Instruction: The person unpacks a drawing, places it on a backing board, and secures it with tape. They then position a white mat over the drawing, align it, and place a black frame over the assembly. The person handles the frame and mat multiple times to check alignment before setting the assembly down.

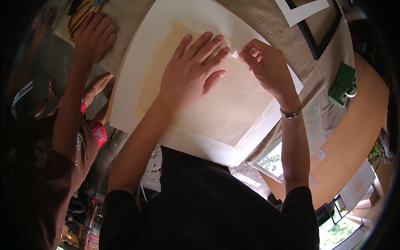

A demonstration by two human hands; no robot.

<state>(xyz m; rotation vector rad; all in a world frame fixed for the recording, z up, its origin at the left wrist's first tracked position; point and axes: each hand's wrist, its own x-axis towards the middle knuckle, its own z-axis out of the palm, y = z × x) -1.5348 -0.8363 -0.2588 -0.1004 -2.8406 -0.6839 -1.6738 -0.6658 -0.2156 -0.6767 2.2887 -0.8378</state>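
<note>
The tan sheet lies flat on the white board, its long axis seemingly from ten to four o'clock. The right hand is nearer its upper-right edge, fingers pinching a small white scrap; from them, most of the sheet lies toward seven. The left hand rests spread on it, grasping nothing. A black frame sits toward three, on the surface.

Left hand flat on a tan sheet, right hand with a small white scrap
</note>
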